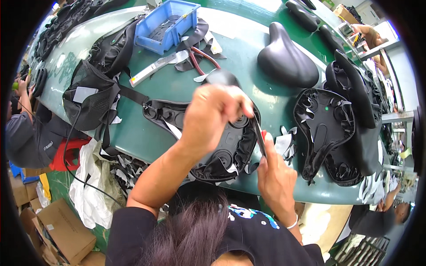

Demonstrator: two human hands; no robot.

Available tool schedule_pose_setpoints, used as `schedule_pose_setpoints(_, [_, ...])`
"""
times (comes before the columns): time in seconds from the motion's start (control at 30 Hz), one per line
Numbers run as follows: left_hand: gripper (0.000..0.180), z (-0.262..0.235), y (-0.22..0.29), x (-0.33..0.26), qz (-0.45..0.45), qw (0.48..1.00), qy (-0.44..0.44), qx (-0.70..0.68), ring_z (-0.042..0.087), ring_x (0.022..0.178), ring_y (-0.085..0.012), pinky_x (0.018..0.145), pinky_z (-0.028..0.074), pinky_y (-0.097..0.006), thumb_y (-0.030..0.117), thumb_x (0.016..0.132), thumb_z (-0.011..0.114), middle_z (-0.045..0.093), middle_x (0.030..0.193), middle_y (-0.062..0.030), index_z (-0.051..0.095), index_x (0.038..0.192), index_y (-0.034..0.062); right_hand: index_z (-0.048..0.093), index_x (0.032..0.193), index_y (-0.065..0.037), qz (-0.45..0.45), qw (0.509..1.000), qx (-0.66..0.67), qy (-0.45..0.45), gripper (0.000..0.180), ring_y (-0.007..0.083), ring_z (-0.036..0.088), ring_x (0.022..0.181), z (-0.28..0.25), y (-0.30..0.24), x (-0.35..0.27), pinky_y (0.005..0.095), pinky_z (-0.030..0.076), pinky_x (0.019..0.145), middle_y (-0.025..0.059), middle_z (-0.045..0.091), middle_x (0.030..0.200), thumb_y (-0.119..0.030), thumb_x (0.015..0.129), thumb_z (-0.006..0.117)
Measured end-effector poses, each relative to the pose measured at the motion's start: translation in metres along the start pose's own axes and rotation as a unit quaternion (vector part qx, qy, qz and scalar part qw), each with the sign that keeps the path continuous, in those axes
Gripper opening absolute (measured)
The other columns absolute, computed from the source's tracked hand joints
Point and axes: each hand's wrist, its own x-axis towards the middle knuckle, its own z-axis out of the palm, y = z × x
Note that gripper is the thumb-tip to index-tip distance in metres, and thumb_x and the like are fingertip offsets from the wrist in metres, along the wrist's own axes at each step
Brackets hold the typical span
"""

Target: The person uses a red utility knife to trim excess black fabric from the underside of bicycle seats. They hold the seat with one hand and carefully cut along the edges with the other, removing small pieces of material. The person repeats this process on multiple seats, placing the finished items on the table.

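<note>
An upturned black bicycle saddle (230, 145) lies in front of me, its underside and gathered cover edge facing up. My left hand (214, 111) is over it with fingers curled closed, blurred by motion. Its thumb and fingertips meet at the saddle's right rim, and what they pinch is too small to make out. To the right of that rim, my right hand (277, 178) is closed around a slim dark knife-like tool (258, 135) with a red part. The tool points up toward my left fingertips, along the saddle's edge.
On the green table (177, 86) lie a blue bin (155, 43) of scraps, red-handled pliers (197, 64) and a boxed blade (153, 69). A finished-looking saddle (286, 60) and several upturned ones (325, 126) stand right. A mesh bag (91, 95) hangs left; other people work both sides.
</note>
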Motion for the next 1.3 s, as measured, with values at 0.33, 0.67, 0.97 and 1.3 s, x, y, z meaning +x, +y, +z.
schedule_pose_setpoints(0.33, [0.036,-0.028,0.027,0.03,0.105,0.683,-0.076,0.719,0.064,0.082,-0.0291,0.072,0.048,-0.039,0.037,0.095,0.048,0.067,0.097,-0.0156,0.061,0.114,0.009,0.045,0.134,-0.008,-0.019,0.996,0.087,0.021,0.057,0.0293,0.057,0.052,-0.015,0.024,0.013,0.0394,0.042,0.046,0.0125,0.061,0.076,-0.006,0.079,0.059])
schedule_pose_setpoints(0.67, [0.034,-0.041,0.006,0.02,-0.045,0.608,-0.05,0.791,0.063,0.07,-0.0357,0.059,0.046,-0.046,0.043,0.095,0.046,0.065,0.074,-0.0134,0.059,0.107,0.0148,0.047,0.132,-0.011,-0.068,0.991,-0.104,-0.046,0.062,0.0259,0.056,0.046,-0.02,0.025,0.019,0.0376,0.042,0.043,0.0095,0.053,0.065,-0.008,0.072,0.064])
schedule_pose_setpoints(0.97, [0.026,-0.04,-0.002,-0.012,0.018,0.59,0.053,0.806,0.061,0.061,-0.0351,0.053,0.046,-0.044,0.036,0.095,0.05,0.062,0.07,-0.0109,0.057,0.1,0.0112,0.043,0.133,-0.004,0.082,0.964,0.252,0.017,0.053,0.0332,0.068,0.075,-0.027,0.018,0.004,0.0373,0.053,0.063,0.0219,0.065,0.102,-0.001,0.082,0.059])
schedule_pose_setpoints(1.3, [0.032,-0.032,0.006,-0.016,-0.127,0.586,0.105,0.793,0.063,0.084,-0.0342,0.071,0.048,-0.044,0.039,0.091,0.054,0.066,0.092,-0.0097,0.058,0.111,0.0141,0.051,0.122,0.0,0.053,0.895,0.444,-0.002,0.046,0.0077,0.053,0.069,-0.006,0.028,0.094,0.0228,0.044,0.063,0.0008,0.055,0.078,0.001,0.077,0.064])
